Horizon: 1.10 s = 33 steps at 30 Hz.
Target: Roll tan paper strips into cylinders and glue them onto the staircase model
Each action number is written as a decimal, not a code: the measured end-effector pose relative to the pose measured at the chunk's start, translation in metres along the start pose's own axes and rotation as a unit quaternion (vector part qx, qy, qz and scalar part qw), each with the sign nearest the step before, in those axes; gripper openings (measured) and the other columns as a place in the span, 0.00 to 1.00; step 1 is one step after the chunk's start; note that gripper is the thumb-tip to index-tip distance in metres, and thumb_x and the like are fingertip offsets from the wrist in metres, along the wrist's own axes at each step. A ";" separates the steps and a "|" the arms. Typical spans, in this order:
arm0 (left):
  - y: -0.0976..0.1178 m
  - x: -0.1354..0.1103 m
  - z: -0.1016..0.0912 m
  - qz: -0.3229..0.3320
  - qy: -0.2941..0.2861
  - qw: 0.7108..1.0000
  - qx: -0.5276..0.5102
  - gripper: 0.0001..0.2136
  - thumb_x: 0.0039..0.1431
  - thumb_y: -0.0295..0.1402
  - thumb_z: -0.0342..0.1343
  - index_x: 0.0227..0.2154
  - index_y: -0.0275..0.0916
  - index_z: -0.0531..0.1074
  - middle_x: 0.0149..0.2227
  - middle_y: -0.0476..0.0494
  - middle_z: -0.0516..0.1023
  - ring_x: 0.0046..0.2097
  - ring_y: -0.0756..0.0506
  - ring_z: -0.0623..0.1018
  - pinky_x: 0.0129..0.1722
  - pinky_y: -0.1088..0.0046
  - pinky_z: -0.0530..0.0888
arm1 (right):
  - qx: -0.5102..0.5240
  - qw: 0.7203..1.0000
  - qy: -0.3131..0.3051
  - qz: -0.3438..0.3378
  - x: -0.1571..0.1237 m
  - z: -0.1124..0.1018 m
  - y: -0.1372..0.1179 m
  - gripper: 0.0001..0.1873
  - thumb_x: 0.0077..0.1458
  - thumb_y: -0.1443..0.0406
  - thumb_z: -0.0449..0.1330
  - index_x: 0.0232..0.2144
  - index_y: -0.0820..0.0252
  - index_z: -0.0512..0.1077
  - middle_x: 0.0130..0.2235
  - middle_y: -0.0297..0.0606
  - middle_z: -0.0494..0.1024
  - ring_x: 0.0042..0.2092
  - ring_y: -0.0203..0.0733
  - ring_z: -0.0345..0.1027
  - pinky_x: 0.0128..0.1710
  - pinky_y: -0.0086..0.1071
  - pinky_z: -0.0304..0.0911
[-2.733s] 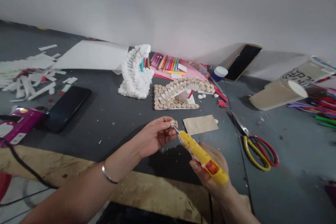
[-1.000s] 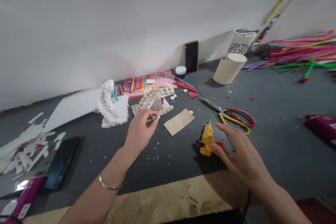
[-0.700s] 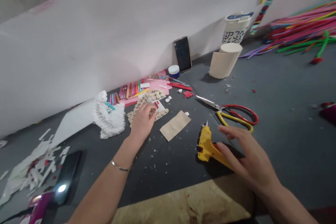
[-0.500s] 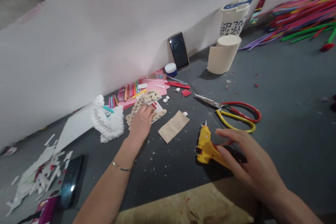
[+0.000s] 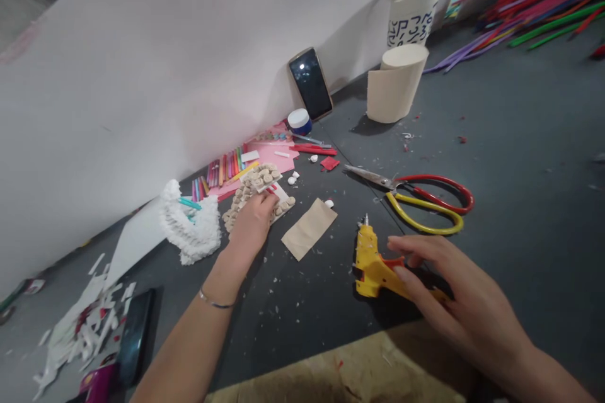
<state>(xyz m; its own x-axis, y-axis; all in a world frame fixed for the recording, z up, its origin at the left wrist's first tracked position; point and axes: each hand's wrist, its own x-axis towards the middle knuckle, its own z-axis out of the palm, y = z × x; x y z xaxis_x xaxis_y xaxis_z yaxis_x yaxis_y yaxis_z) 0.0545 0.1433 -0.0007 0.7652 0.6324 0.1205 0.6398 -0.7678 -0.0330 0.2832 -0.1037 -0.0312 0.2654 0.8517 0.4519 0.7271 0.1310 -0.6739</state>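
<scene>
My right hand (image 5: 454, 308) hangs open, fingers loosely spread, just over the yellow hot glue gun (image 5: 373, 267) lying on the dark tabletop (image 5: 307, 308). My left hand (image 5: 253, 223), fingers together, rests on the wooden-disc arch (image 5: 259, 179); whether it pinches anything, I cannot tell. A kraft paper piece (image 5: 309, 228) lies just beside it.

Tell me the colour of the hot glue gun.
Hot glue gun: yellow, orange-red trigger; clearest in the head view.

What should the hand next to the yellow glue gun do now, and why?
Probably the right hand should pick up the yellow glue gun: its fingers are right beside it, and the left hand rests on the model of small round discs.
</scene>
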 end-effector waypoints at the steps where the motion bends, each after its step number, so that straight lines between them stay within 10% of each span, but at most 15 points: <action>1: -0.001 0.000 0.001 0.003 -0.001 1.000 -0.001 0.10 0.65 0.27 0.47 0.42 0.38 0.73 0.40 0.38 0.77 0.44 0.40 0.76 0.42 0.65 0.72 | 0.000 1.000 -0.001 0.001 0.000 0.000 0.000 0.13 0.63 0.65 0.54 0.50 0.56 0.66 0.42 0.39 0.77 0.38 0.39 0.72 0.38 0.32 0.68; 33: 0.005 0.002 0.012 -0.101 0.039 0.994 -0.021 0.08 0.63 0.30 0.51 0.41 0.41 0.74 0.41 0.41 0.79 0.44 0.39 0.77 0.44 0.62 0.73 | 0.019 1.000 -0.013 0.020 -0.001 -0.002 0.000 0.11 0.63 0.65 0.53 0.48 0.54 0.67 0.40 0.38 0.79 0.36 0.39 0.74 0.36 0.32 0.70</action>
<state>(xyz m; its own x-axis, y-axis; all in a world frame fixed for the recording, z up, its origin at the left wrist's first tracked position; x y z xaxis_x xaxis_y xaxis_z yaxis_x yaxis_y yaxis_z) 0.0604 0.1422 -0.0126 0.6129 0.7651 0.1974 0.7748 -0.6310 0.0402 0.2843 -0.1054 -0.0303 0.2767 0.8696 0.4089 0.6917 0.1151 -0.7129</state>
